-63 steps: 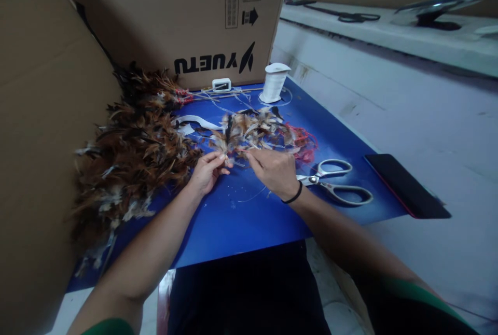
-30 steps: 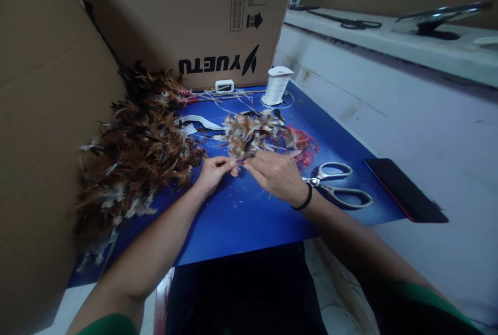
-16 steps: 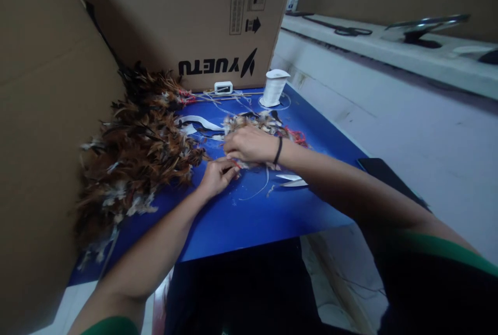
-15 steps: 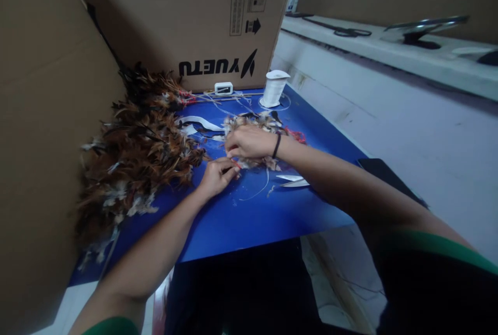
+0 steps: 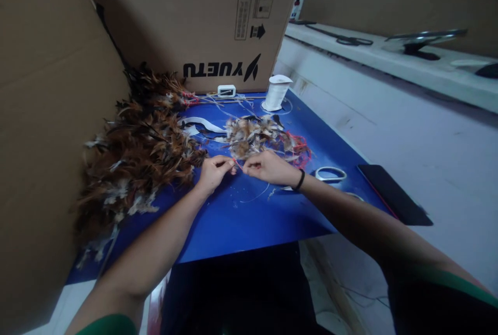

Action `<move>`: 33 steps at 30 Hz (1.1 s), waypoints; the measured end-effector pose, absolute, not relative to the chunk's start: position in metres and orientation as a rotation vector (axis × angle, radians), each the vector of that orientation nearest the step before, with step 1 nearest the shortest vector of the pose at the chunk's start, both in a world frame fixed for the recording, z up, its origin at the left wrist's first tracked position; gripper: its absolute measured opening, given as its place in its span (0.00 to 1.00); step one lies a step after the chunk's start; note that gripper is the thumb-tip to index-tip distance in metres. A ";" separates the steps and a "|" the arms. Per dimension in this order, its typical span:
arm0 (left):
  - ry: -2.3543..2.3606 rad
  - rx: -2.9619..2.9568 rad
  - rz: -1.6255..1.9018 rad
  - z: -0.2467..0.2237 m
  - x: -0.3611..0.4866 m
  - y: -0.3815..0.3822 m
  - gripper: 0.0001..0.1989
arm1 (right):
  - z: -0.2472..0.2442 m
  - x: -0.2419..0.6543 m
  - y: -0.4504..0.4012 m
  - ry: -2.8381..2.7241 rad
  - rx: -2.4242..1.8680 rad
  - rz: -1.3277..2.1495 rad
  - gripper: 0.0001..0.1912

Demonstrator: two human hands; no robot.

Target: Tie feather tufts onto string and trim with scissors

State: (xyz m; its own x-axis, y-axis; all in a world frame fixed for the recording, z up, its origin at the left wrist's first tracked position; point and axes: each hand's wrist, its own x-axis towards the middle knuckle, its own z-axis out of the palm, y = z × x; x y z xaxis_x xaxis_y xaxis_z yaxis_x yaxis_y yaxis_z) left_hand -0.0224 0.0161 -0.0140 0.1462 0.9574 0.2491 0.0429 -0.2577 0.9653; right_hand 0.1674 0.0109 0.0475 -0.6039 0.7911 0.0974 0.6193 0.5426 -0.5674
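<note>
Near the middle of the blue table [image 5: 249,226], my left hand [image 5: 215,172] pinches a small red thread [image 5: 238,164]. My right hand [image 5: 271,167], with a dark band at the wrist, is closed at the other end of that thread, fingertips close to the left ones. Just beyond both hands lies a pile of light brown and white feathers [image 5: 249,135], with red strings [image 5: 300,149] at its right side. Scissors [image 5: 330,174] lie by my right wrist, their blades mostly hidden under it.
A large heap of brown feathers [image 5: 143,153] covers the left side. Behind stand a white spool [image 5: 277,92], a small white case [image 5: 226,91] and a cardboard box [image 5: 187,18]. A black phone-like object [image 5: 392,195] lies at the right edge.
My right hand has moved off the feather pile, toward me and to the right, down to the red thread. The pile and the scissors' handles are now uncovered. My left hand has hardly moved.
</note>
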 end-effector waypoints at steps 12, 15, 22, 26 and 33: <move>0.848 1.948 1.219 -0.004 -0.025 0.007 0.10 | 0.083 0.142 0.078 -2.612 -1.056 1.129 0.06; 0.870 1.667 1.297 -0.008 -0.026 0.012 0.08 | 0.058 0.149 0.084 -2.022 -1.204 1.473 0.07; 1.047 1.450 1.417 -0.019 -0.025 0.020 0.08 | 0.025 0.143 0.040 -1.699 -1.223 1.308 0.07; 1.268 1.689 1.476 -0.011 -0.027 0.018 0.07 | 0.017 0.132 0.030 -1.798 -1.318 0.932 0.11; 1.416 2.093 1.477 -0.007 -0.026 0.015 0.09 | 0.022 0.124 0.018 -1.921 -1.469 0.630 0.13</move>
State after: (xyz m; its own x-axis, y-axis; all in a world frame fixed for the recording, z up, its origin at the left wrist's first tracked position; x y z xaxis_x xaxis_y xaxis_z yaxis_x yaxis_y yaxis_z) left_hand -0.0263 0.0152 -0.0072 0.0339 0.7912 0.6106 0.5765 -0.5146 0.6347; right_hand 0.1240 0.0184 0.0218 -0.1784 0.9646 0.1941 0.6624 0.2636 -0.7012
